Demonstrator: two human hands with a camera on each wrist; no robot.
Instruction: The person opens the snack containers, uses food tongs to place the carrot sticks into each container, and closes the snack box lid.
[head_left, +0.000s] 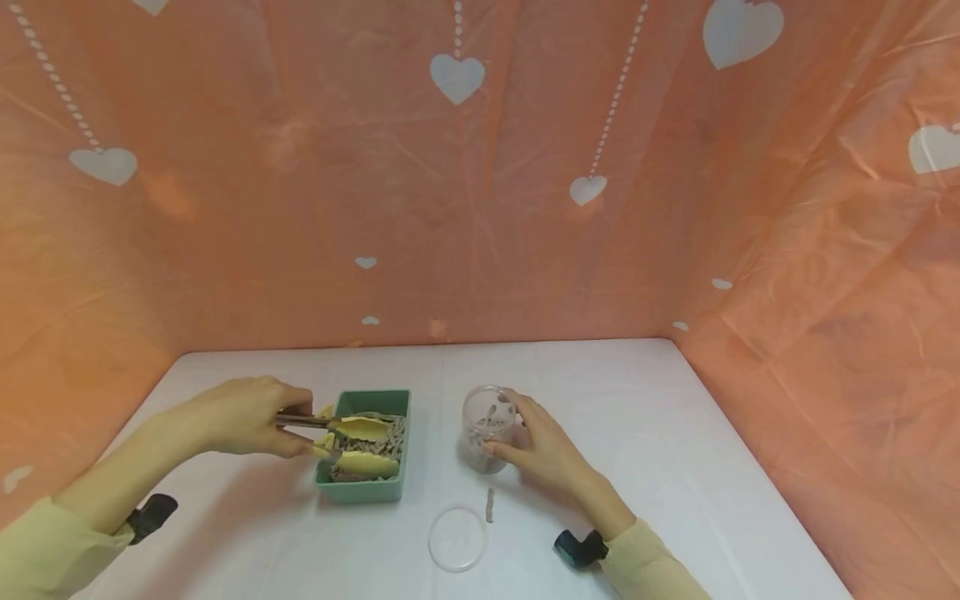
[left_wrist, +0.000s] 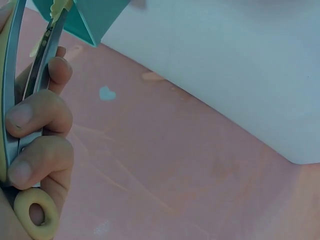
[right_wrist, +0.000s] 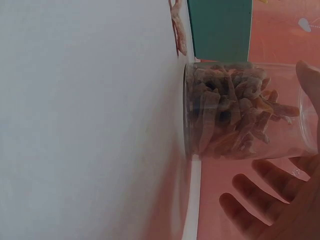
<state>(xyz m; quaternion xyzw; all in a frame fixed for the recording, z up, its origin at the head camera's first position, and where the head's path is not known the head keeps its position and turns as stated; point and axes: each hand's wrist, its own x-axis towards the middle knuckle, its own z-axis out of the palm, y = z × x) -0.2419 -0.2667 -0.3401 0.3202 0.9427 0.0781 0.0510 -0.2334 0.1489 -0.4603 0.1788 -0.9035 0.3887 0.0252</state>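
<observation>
Tongs [head_left: 303,421], 9 o'clock from jar [head_left: 474,446], in left hand [head_left: 247,417].
Gripped with curled fingers, parted at tips in green box [head_left: 367,492] of strips [head_left: 371,443]; at jar's 3 o'clock, right hand [head_left: 546,443], fingers holding it.

The left hand [head_left: 255,417] grips metal tongs [head_left: 365,429], fingers curled round the arms; a yellow ring sits at the handle end. Pointing right from that grip, their yellow, scalloped ends are spread apart inside a green box [head_left: 362,492], over brownish strips [head_left: 384,450]; whether any strip is pinched cannot be told. The oblong, open-topped box sits just right of the left hand's fingertips. The right hand [head_left: 553,454] holds a clear, open-topped jar [head_left: 486,457] near its rim; it stands upright, more than half filled with similar strips. One loose strip [head_left: 490,506] lies on the near side of that grip, beside the jar.
</observation>
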